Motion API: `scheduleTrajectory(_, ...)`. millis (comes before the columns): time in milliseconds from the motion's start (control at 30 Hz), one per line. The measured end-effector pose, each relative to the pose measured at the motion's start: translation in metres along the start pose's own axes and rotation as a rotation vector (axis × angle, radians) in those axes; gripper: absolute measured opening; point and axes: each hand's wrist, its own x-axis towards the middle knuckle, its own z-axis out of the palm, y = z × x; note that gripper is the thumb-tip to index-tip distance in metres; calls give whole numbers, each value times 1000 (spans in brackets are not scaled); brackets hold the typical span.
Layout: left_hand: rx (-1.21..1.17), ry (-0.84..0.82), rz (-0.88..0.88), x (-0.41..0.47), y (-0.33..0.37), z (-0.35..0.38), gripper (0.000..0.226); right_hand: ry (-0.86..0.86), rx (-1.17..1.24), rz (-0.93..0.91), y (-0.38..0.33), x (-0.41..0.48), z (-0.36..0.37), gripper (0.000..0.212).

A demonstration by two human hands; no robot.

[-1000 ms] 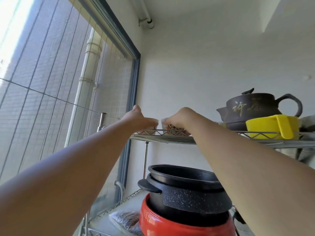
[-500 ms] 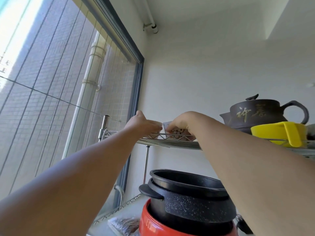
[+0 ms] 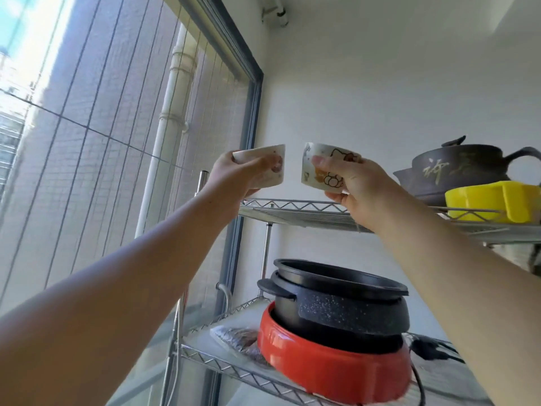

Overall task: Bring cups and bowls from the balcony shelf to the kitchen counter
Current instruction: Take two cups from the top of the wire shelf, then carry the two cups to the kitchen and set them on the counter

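Wire shelf (image 3: 295, 212) against the white wall, top tier carrying a dark teapot (image 3: 456, 171) and a yellow container (image 3: 491, 202), lower tier a black pot (image 3: 339, 300) nested in a red base (image 3: 330, 367). Above the top tier's left end, clear of the wire: left hand (image 3: 234, 178) closed around a pale cup (image 3: 263, 168), right hand (image 3: 355, 186) closed around a cartoon-printed cup (image 3: 328, 168), both tilted, rims near but apart.
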Motion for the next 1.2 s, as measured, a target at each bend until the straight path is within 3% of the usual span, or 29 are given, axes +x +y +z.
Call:
scheduleTrajectory(100, -135, -99, -49, -46, -12, -11, 35, -93, 101, 7, 12, -46, -6, 50)
scheduleTrajectory(233, -341, -183, -164, -118, -47, -21, 32, -210, 220, 15, 51, -115, -24, 32)
scheduleTrajectory(367, -444, -218, -355, -204, -96, -31, 61, -192, 223, 106, 104, -194, -45, 39)
scheduleTrajectory(500, -472, -234, -521, -292, -141, -30, 55, -123, 182, 221, 148, -279, -71, 44)
scheduleTrajectory(600, -438, -189, -671, -354, -169, -24, 78, -55, 140, 374, 179, -339, -94, 60)
scheduleTrajectory(733, -357, -189, -817, -425, -194, -8, 84, 82, 158, 553, 209, -410, -119, 82)
scheduleTrajectory(867, -348, -240, -976, -486, -215, 11, 93, 147, 151, 632, 226, -473, -138, 58)
scheduleTrajectory(967, -298, -331, -1058, -524, -228, 21, 74, 234, 70, 744, 232, -516, -150, 68)
scheduleTrajectory(1100, -279, -399, -1177, -558, -238, 27, 94, 303, 12, 836, 228, -565, -161, 76)
scheduleTrajectory(1200, -260, -484, -1249, -578, -244, 27, 91, 357, -16, 878, 217, -600, -161, 68)
